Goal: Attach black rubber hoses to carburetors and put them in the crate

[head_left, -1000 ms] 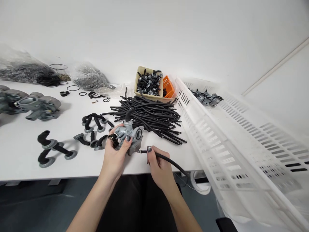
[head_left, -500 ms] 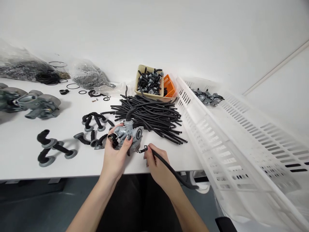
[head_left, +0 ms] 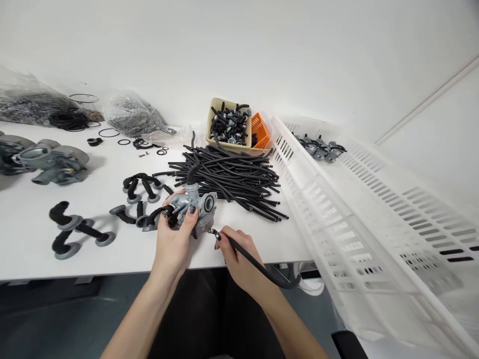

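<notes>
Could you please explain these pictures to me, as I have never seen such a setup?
No robot here: these are a person's bare hands, seen from a camera on the head, looking down. The left hand holds a grey metal part; the right hand grips a black hose near its tip, by that part's lower side. Whether joined, I cannot tell. On the white table lie a pile of hoses and short pipes with metal rings. Behind the pile stands a yellow tub; rightward, a white crate.
</notes>
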`<state>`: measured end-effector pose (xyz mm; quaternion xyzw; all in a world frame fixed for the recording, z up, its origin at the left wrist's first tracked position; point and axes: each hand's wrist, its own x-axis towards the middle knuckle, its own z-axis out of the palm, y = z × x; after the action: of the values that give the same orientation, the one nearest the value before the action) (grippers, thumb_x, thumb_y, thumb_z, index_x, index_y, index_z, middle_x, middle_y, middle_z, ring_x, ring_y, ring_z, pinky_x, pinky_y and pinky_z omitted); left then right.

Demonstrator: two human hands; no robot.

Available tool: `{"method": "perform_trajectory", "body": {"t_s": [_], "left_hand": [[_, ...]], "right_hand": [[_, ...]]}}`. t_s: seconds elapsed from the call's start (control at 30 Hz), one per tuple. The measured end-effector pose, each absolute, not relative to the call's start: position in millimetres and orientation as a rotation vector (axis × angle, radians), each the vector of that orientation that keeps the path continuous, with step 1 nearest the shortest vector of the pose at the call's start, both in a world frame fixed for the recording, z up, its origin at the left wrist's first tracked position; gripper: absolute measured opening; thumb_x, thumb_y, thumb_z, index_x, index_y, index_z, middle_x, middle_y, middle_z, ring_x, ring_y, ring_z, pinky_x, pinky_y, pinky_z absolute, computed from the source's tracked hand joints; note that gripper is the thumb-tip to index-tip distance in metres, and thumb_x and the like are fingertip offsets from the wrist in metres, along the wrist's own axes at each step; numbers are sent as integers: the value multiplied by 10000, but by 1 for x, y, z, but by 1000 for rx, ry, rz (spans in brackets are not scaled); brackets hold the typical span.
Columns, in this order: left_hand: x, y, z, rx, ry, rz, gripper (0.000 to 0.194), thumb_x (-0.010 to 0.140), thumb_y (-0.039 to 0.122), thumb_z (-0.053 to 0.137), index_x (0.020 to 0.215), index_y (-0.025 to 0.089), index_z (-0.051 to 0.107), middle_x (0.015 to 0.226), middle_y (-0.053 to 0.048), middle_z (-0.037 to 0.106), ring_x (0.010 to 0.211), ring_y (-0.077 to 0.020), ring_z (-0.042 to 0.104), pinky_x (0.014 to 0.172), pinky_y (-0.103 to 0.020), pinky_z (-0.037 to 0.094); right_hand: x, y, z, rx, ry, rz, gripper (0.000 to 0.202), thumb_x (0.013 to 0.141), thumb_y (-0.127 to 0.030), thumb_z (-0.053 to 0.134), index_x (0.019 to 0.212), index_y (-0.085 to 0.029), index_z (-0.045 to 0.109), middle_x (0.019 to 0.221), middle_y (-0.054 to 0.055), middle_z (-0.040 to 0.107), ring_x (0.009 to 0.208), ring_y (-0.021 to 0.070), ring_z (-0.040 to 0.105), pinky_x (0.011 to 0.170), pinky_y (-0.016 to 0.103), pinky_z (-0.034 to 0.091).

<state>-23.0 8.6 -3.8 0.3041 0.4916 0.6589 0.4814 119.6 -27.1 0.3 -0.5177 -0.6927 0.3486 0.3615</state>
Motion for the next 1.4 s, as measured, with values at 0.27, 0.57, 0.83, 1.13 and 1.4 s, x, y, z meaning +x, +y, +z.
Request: {"method": "perform_trajectory", "body": {"t_s": [0.27, 0.57, 0.83, 1.13, 1.4], "left_hand": [[-22, 8, -2, 820, 1176, 1579, 622, 675, 505, 832, 1222, 285, 635, 1125, -11, 661, 1054, -173, 580, 956, -247, 454], [-25, 8, -2, 667, 976, 1488, 617, 602, 472, 879, 1129, 228, 673, 964, -34, 717, 890, -229, 688, 756, -319, 580], [-32, 2, -5, 868, 744, 1251, 655, 709, 492, 798, 1267, 197, 624, 1190, -148, 691, 1100, -346, 653, 871, -418, 576], [-39, -2, -6, 866, 703, 1152, 526, 723, 463, 796, 1185, 249, 666, 1197, -114, 698, 1104, -327, 657, 844, -359, 570], [-37, -3, -5, 883, 749, 1155, 583, 695, 506, 800, 1174, 197, 677, 1161, -127, 711, 1060, -320, 666, 786, -318, 563]], "right_hand": [[120, -27, -1, -1312, -1690, 992, 273, 980, -359, 385, 738, -234, 408, 676, -24, 553, 551, 123, 413, 577, 249, 335], [125, -23, -3, -1164, -1159, 1195, 301, 783, -410, 690, 623, -205, 540, 557, -58, 425, 523, 104, 386, 499, 237, 279], [122, -18, -4, -1151, -1040, 1063, 232, 629, -306, 753, 572, -205, 552, 565, -34, 524, 572, 129, 453, 557, 269, 346], [120, -22, -14, -1028, -999, 747, 393, 549, -110, 828, 848, -228, 602, 847, -33, 605, 703, 120, 563, 630, 250, 445], [123, -28, -24, -931, -1162, 593, 371, 663, -185, 856, 998, -237, 705, 1036, 62, 717, 1011, 241, 659, 869, 391, 554]]}}
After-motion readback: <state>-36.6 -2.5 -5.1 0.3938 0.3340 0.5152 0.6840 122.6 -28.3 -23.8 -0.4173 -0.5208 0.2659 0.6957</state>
